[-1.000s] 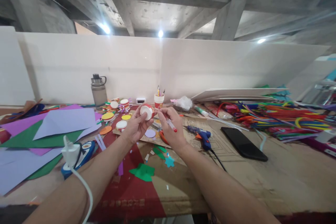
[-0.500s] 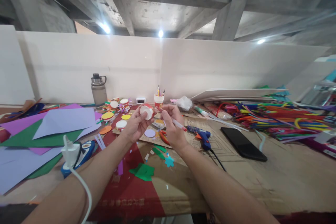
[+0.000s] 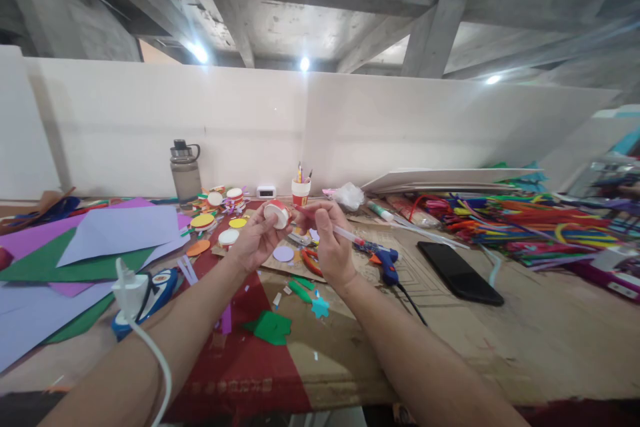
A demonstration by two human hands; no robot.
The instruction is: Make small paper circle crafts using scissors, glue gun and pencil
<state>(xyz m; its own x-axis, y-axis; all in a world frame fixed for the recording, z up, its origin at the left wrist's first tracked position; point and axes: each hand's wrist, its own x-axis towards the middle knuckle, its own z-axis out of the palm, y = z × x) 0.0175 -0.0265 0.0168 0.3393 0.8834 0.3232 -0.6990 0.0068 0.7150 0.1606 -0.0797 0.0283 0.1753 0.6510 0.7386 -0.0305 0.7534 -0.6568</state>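
Note:
My left hand (image 3: 254, 245) pinches a small round white piece with a red rim (image 3: 278, 215), its pale face turned toward me. In my right hand (image 3: 333, 243) is a pen (image 3: 349, 235) with a clear barrel and a red end; its other end points at the rim of the round piece, and my fingers partly hide it. I cannot tell whether the tip touches. Beneath the hands lie a pale lilac paper disc (image 3: 283, 253) and orange-handled pliers (image 3: 311, 261). A blue hot glue gun (image 3: 387, 265) rests just right of my right hand.
Coloured paper sheets (image 3: 117, 230) and a power strip with a plug (image 3: 145, 300) lie left. A bottle (image 3: 185, 173) and a cup of pens (image 3: 301, 193) stand at the back. On the right are a phone (image 3: 459, 272) and colourful pipe cleaners (image 3: 540, 223). Green paper scraps (image 3: 271, 327) lie in front.
The round piece has tilted slightly in my left hand, and my right hand's fingers have shifted on the pen. The whole view has moved a little; the other things stay put.

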